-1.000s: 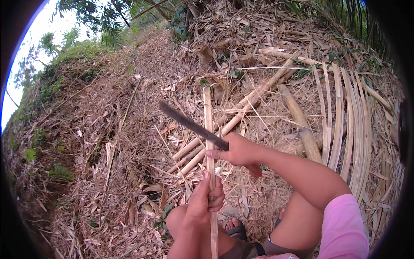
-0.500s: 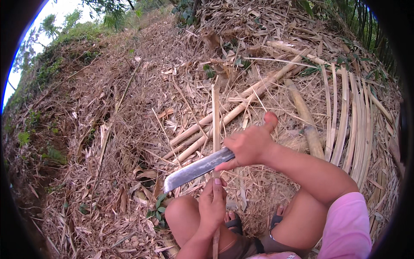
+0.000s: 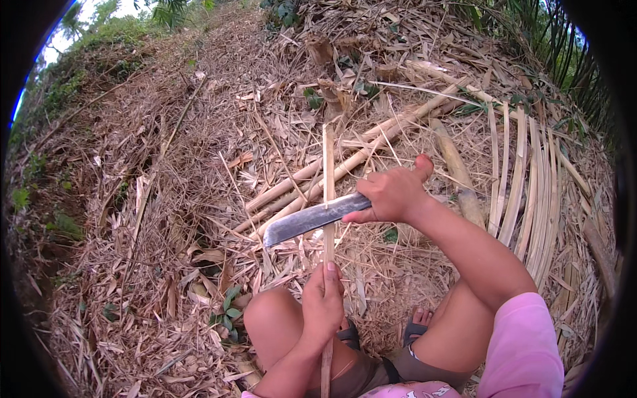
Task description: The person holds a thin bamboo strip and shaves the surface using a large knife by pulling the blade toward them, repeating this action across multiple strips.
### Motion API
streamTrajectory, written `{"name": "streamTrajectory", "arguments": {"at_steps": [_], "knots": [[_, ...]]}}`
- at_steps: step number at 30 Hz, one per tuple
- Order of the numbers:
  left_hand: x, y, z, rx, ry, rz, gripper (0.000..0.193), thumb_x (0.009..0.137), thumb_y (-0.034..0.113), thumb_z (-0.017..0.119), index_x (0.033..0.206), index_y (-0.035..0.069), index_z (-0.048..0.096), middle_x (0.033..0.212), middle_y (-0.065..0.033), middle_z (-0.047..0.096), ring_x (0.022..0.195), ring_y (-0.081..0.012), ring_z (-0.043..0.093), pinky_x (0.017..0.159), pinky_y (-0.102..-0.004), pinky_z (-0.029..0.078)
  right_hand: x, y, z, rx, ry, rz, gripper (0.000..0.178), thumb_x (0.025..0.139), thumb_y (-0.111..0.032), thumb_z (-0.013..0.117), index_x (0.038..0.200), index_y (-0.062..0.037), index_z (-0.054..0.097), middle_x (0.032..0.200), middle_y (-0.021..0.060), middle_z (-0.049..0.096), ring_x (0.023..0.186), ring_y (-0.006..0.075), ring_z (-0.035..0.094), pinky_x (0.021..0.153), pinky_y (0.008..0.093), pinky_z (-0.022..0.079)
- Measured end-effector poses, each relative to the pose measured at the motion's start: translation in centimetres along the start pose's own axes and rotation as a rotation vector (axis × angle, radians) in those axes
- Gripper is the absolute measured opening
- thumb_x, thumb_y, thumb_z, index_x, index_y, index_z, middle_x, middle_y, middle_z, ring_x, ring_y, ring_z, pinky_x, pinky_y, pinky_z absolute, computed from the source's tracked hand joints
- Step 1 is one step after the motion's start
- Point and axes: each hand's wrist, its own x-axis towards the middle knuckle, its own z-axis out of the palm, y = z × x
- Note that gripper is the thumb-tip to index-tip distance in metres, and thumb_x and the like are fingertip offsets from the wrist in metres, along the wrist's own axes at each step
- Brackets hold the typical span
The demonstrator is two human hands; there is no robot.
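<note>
Left hand: I see my left hand [image 3: 323, 308] near the lower middle, fingers wrapped tight round a thin pale bamboo strip [image 3: 328, 179], thumb pointing up along it.
Bamboo strip: it runs from below my left hand straight up and away, ending out over the litter; the part under the hand drops down between my knees.
Right hand: my right hand [image 3: 393, 194] sits farther out and to the right of the strip, fist closed on the handle of a long grey metal chopping blade [image 3: 312, 219], thumb raised.
Blade: it reaches left from my right hand and lies across the strip, just beyond my left thumb; I cannot tell whether the edge bites into the strip.
Ground: dry brown bamboo leaves and husks [image 3: 172, 219] cover the slope.
Far right: a row of curved split bamboo slats [image 3: 531, 192] lies well apart from both hands.
Behind the blade: whole pale bamboo poles [image 3: 371, 146] lie slanting.
</note>
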Motion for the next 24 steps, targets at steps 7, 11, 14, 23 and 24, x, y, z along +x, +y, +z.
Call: {"name": "streamTrajectory", "arguments": {"at_steps": [7, 11, 14, 23, 24], "knots": [[-1.0, 0.2, -0.5, 0.01, 0.024, 0.028, 0.035, 0.106, 0.029, 0.041, 0.082, 0.005, 0.052, 0.061, 0.0001, 0.047, 0.055, -0.0086, 0.044, 0.051, -0.028, 0.038, -0.9, -4.2, -1.0, -0.026, 0.128, -0.179, 0.078, 0.079, -0.081, 0.048, 0.064, -0.0061, 0.062, 0.06, 0.0129, 0.063, 0.052, 0.0294, 0.066, 0.052, 0.0493, 0.054], [-0.9, 0.7, 0.4, 0.137, 0.028, 0.134, 0.037, 0.106, 0.03, 0.04, 0.082, 0.005, 0.053, 0.06, 0.0037, 0.043, 0.053, -0.0051, 0.039, 0.049, -0.0245, 0.034, -0.5, 0.2, -1.1, 0.007, 0.091, 0.017, 0.073, 0.081, -0.077, 0.05, 0.065, -0.0065, 0.061, 0.059, 0.0119, 0.061, 0.049, 0.0264, 0.065, 0.045, 0.04, 0.053], [-0.1, -0.7, -0.3, 0.103, 0.038, 0.089, 0.038, 0.106, 0.031, 0.04, 0.082, 0.005, 0.053, 0.06, 0.0021, 0.045, 0.054, -0.0064, 0.041, 0.05, -0.0253, 0.036, -1.4, -4.4, 0.6, 0.039, 0.066, 0.018, 0.071, 0.081, -0.076, 0.05, 0.065, -0.0081, 0.059, 0.062, 0.0109, 0.061, 0.048, 0.0276, 0.062, 0.046, 0.0394, 0.051], [-0.7, -0.1, -0.9, 0.131, -0.015, -0.012, 0.037, 0.106, 0.027, 0.039, 0.082, 0.001, 0.053, 0.059, -0.0088, 0.049, 0.053, -0.0193, 0.049, 0.054, -0.0342, 0.041, -0.7, -3.2, 0.8, 0.039, -0.027, 0.032, 0.066, 0.088, -0.071, 0.047, 0.07, -0.0086, 0.059, 0.065, 0.009, 0.062, 0.056, 0.0253, 0.064, 0.051, 0.0407, 0.052], [-1.0, 0.1, -0.9, 0.128, 0.004, 0.009, 0.037, 0.106, 0.027, 0.039, 0.083, 0.002, 0.053, 0.059, -0.0084, 0.049, 0.053, -0.0189, 0.048, 0.054, -0.034, 0.041, -0.4, -3.4, 0.0, -0.03, -0.068, -0.007, 0.065, 0.088, -0.071, 0.047, 0.072, -0.0086, 0.059, 0.066, 0.0092, 0.063, 0.056, 0.0257, 0.064, 0.051, 0.0408, 0.052]]}}
